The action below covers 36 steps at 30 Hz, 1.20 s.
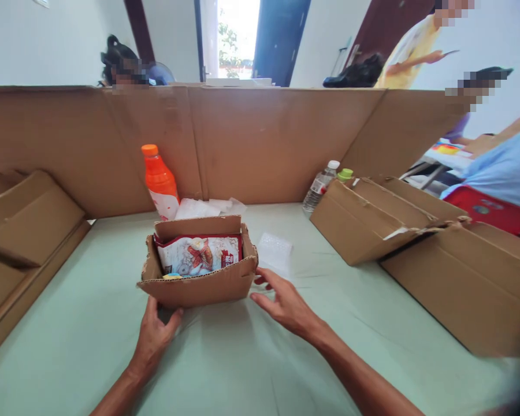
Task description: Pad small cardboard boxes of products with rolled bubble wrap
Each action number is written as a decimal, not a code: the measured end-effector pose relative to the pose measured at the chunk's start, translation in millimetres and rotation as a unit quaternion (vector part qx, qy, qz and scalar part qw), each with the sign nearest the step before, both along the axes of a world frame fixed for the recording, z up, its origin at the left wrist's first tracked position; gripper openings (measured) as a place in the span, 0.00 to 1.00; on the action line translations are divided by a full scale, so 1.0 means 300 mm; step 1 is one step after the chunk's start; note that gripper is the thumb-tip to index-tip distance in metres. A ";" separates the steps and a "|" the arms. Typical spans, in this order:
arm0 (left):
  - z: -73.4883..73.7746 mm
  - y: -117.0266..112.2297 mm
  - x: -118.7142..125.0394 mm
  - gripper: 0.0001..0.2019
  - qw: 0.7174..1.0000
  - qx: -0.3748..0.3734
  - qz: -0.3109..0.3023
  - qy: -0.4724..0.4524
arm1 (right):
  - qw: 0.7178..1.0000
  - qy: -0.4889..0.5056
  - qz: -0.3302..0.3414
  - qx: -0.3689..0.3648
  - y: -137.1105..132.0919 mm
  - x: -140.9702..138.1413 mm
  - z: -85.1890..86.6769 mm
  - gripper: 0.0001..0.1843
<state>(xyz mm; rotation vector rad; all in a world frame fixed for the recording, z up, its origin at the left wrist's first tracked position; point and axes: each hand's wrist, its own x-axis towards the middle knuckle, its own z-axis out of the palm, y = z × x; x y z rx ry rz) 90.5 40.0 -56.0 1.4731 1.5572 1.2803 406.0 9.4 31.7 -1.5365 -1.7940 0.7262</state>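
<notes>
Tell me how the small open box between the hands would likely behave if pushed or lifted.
The box would probably feel fairly stiff, as its cardboard walls hold their shape, though the ragged rim might bend. Its low, wide shape makes rolling unlikely. The packet inside could spill if it tipped, since the top is open.

Looks like indoor shared workroom, not home kitchen or shop floor; exact type unclear. Evidence: cloth-covered table (225,364) walled off by tall cardboard partition (260,144), like makeshift work bay. Cartons on right (455,283), more cardboard on left (30,225), bubble wrap (276,249) on tabletop. Other people about: one standing in yellow (409,49), one in light blue (498,164) by red plastic seat (494,208), second table (457,159) nearby. Plain white walls (69,34), blue door (281,37), bright doorway (216,63) with greenery (229,49) outside.
</notes>
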 end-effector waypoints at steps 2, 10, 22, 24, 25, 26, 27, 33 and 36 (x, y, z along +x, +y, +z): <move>0.001 0.032 -0.011 0.29 1.000 -0.002 -0.003 0.031 | 1.000 0.005 -0.002 0.005 0.040 -0.064 -0.007 0.23; -0.002 0.091 -0.032 0.33 0.999 -0.033 -0.002 -0.023 | 0.998 -0.034 -0.009 0.059 0.146 0.126 -0.036 0.20; -0.067 -0.030 -0.069 0.42 0.997 -0.018 0.007 -0.073 | 0.954 -0.293 -0.059 -0.019 0.267 0.252 -0.090 0.11; -0.066 -0.030 -0.072 0.41 0.998 -0.012 0.007 -0.067 | 0.959 -0.273 -0.082 -0.006 0.328 0.292 -0.039 0.08; -0.066 -0.030 -0.073 0.41 0.998 -0.012 0.007 -0.064 | 0.960 -0.262 -0.104 0.005 0.363 0.321 -0.004 0.07; -0.066 -0.031 -0.074 0.42 0.998 -0.012 0.007 -0.063 | 0.959 -0.251 -0.131 0.021 0.397 0.352 0.035 0.08; -0.066 -0.031 -0.075 0.42 0.998 -0.013 0.006 -0.065 | 0.956 -0.243 -0.163 0.039 0.425 0.382 0.073 0.11; -0.074 -0.028 -0.067 0.43 0.995 -0.003 0.012 -0.094 | 0.955 -0.222 -0.186 0.063 0.353 0.399 0.078 0.18; -0.073 -0.029 -0.065 0.43 0.995 0.003 0.006 -0.097 | 0.968 -0.224 -0.112 0.008 0.228 0.328 -0.063 0.14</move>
